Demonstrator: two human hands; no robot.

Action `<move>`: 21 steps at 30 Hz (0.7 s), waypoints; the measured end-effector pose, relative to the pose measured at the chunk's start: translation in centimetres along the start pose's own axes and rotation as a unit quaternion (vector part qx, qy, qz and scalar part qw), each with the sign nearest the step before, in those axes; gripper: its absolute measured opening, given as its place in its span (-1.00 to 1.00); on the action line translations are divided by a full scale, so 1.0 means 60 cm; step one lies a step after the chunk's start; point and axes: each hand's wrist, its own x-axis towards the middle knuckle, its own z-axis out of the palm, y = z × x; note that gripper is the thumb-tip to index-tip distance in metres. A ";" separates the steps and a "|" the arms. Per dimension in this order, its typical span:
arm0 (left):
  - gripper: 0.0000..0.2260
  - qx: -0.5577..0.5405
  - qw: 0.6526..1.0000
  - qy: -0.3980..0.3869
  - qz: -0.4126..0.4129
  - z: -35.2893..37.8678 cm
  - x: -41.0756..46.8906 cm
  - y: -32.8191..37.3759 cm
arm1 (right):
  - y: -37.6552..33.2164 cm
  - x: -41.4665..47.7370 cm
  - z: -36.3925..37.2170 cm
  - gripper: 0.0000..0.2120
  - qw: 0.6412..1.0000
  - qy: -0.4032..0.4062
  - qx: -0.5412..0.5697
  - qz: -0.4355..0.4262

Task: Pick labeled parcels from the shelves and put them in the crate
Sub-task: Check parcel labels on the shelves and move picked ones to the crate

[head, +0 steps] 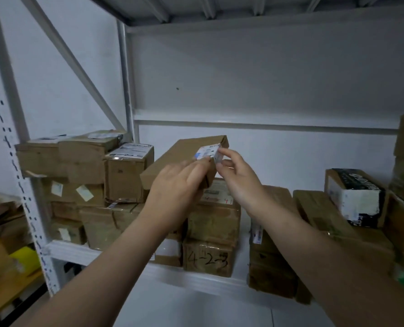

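A flat brown cardboard parcel [172,159] is held tilted in the air in front of the shelf, its far end raised. My left hand [177,185] grips its near right edge, fingers laid over the top. A white shipping label [208,153] sits at the parcel's upper right corner. My right hand [236,175] pinches the right edge of that label between thumb and fingertips. No crate is in view.
The white metal shelf [76,251] carries several taped cardboard boxes: a stack at the left [83,161], one marked "4-2-3" [208,258] in the middle, and a white-and-black box [354,197] at the right. A perforated upright [19,175] stands on the left.
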 end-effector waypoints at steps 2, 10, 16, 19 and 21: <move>-0.72 0.023 1.000 -0.021 0.001 0.017 -0.014 -0.003 | 0.016 -0.009 0.006 -0.57 0.999 -0.001 -0.050 0.005; -0.55 0.047 0.985 -0.156 -0.060 0.052 -0.060 -0.005 | 0.058 -0.055 -0.001 -0.65 0.909 -0.038 -0.415 -0.029; -0.52 0.013 0.983 -0.165 -0.082 0.038 -0.054 0.011 | 0.084 -0.089 -0.022 -0.61 0.913 0.030 -0.403 -0.057; -0.52 -0.038 0.987 -0.134 -0.075 0.031 -0.041 0.039 | 0.084 -0.101 -0.056 -0.60 0.856 0.111 -0.503 -0.042; -0.58 -0.063 0.989 -0.120 -0.060 0.038 -0.036 0.062 | 0.085 -0.109 -0.078 -0.49 0.798 0.111 -0.591 0.033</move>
